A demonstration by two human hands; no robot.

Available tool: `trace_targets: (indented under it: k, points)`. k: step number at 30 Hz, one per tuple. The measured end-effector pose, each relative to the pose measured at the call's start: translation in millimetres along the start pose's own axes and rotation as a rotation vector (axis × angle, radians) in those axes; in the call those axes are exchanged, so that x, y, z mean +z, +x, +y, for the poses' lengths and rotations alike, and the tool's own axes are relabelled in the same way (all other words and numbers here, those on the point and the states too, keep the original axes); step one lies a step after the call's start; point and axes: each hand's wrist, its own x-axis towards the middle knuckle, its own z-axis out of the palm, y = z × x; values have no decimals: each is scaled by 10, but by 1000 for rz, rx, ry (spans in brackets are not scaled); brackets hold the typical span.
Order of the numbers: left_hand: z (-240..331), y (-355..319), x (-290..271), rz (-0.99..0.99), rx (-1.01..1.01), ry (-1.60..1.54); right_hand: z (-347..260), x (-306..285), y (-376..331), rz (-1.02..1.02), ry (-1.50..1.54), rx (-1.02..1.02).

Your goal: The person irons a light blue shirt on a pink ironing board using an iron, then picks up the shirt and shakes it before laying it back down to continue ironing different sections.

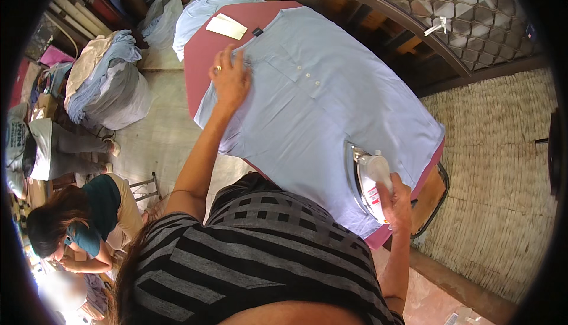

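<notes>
A light blue shirt (284,118) with a short row of buttons lies spread over a dark red ironing board (197,76). My left hand (231,82) rests at the shirt's upper left edge with its fingers apart, holding nothing. At the lower right of the shirt, my right hand (397,207) is wrapped around the handle of a white and silver iron (373,174). The iron's soleplate faces the fabric and its tip points away from me. Near the collar, a pale rectangular card (226,26) lies on the board.
Pale blue garments (201,14) are heaped past the board's far left end. On the left stand a stuffed white sack (118,97) topped with clothes, and a seated person (94,218). A metal lattice door (426,17) borders the far right, with woven matting (491,147) beside the board.
</notes>
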Motion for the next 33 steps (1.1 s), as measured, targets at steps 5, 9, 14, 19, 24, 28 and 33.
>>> trace_targets:
  k: [5, 9, 14, 19, 24, 28, 33]
  points:
    - [-425, 182, -59, -112, -338, -76, -420, 290, 208, -62, 32, -178]
    - [-726, 342, 52, -189, -320, -238, -916, 596, 591, -91, 85, -245]
    - [-685, 455, 73, -135, -426, -518, -1385, 814, 1081, -125, 84, -272]
    - [-696, 435, 26, -139, -426, -494, -1885, 1016, 1560, -187, 90, -291]
    - [-715, 436, 62, -63, -377, -483, -2056, 1207, 1831, -152, -41, -311]
    - [-716, 381, 52, 15, -362, -483, -1858, 1095, 1564, -174, -45, -248]
    - [-711, 398, 72, 30, -364, -512, -1809, 1014, 1430, -203, 28, -203]
